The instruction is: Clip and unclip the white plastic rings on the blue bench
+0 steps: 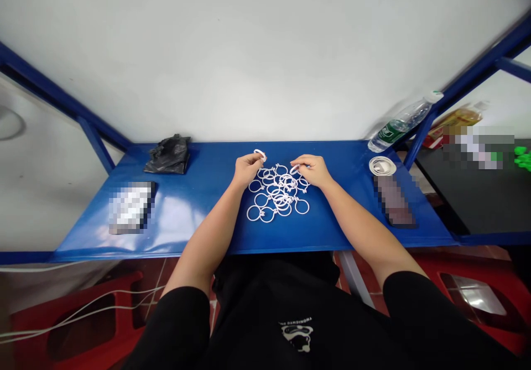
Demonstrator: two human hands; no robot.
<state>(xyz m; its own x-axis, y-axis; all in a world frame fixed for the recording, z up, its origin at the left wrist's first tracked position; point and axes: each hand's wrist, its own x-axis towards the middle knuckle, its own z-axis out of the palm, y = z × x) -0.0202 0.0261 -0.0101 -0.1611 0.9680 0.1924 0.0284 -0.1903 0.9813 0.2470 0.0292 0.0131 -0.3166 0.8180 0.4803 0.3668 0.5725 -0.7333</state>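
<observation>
The left hand [249, 171] is nearly closed, pinching a white plastic ring [260, 155] at its fingertips, and the right hand [311, 171] pinches another ring [295, 169]. The pile of rings [279, 196] lies between them on the blue table [290, 237], within reach of both.

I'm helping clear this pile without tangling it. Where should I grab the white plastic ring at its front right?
Pinch the white plastic ring on its lower right rim, coming from the near right. It seems to lie flat on the blue tabletop at the pile's edge, so that rim looks free, while its upper left side meets other rings.
</observation>
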